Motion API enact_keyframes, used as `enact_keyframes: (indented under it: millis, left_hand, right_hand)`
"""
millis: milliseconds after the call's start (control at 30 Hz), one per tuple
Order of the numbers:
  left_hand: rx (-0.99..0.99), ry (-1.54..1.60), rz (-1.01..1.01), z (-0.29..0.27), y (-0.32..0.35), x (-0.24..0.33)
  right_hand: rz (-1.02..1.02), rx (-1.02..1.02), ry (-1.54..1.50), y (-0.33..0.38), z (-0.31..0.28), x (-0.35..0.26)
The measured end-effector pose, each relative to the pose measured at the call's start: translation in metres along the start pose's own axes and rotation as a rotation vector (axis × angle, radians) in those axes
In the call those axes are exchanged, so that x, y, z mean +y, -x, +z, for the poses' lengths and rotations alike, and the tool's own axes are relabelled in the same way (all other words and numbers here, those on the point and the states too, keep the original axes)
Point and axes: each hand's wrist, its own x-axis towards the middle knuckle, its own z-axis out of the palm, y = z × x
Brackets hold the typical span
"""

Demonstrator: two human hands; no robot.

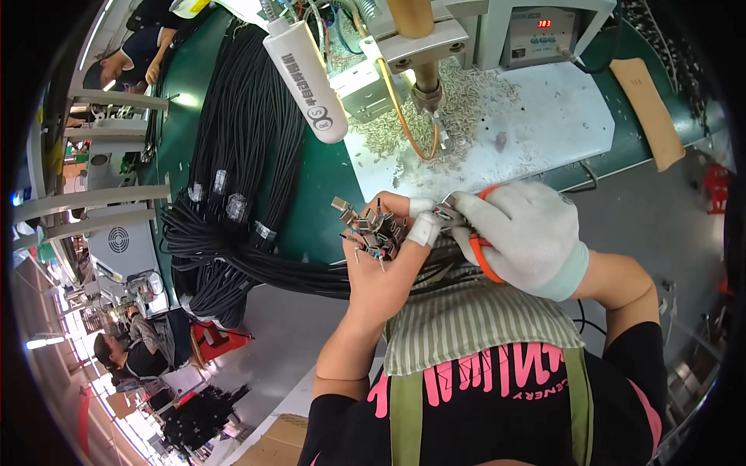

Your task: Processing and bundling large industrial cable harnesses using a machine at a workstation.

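My left hand (377, 283), palm up, is closed around a cluster of cable ends with small metal connectors (379, 231) and short coloured wires. White tape wraps its thumb and a fingertip, which pinch one connector end (443, 211). In a white glove, my right hand (532, 233) grips an orange-handled hand tool (488, 266). Its fingers hide most of that tool, so cutters or pliers I cannot tell. The tool's tip and the gloved fingertips meet the pinched connector. Black cables (311, 278) run from my left hand toward the left and also pass beneath both hands.
A bench machine with a vertical shaft (426, 81) stands ahead, above a white board (559, 116) strewn with small pale scraps (466, 101). A white cylinder (307, 81) hangs beside it. Thick black cable bundles (241, 116) cover the green table's left. Other people sit at far left.
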Motion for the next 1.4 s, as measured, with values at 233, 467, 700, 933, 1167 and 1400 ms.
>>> enact_keyframes:
  millis: [233, 467, 700, 933, 1167, 1400]
  left_hand:
    - [0.065, -0.153, 0.169, 0.011, -0.003, -0.003]
    - [0.116, -0.25, 0.184, 0.015, -0.009, -0.013]
    - [0.089, -0.338, 0.137, 0.014, -0.014, -0.017]
    - [0.012, -0.328, 0.041, 0.009, -0.021, -0.02]
    - [-0.039, -0.031, -0.27, -0.029, -0.08, -0.022]
    - [-0.214, -0.029, -0.316, -0.013, -0.12, -0.01]
  right_hand:
    - [0.19, -0.164, -0.435, 0.005, 0.0, 0.005]
    - [0.485, -0.242, -0.735, 0.01, 0.014, -0.003]
    - [0.287, 0.11, -0.325, 0.014, 0.034, 0.003]
    - [0.492, -0.189, -0.754, 0.026, 0.032, 0.009]
    - [0.756, -0.213, -0.945, -0.009, 0.023, 0.065]
    - [0.793, -0.378, -1.182, -0.057, 0.039, 0.097]
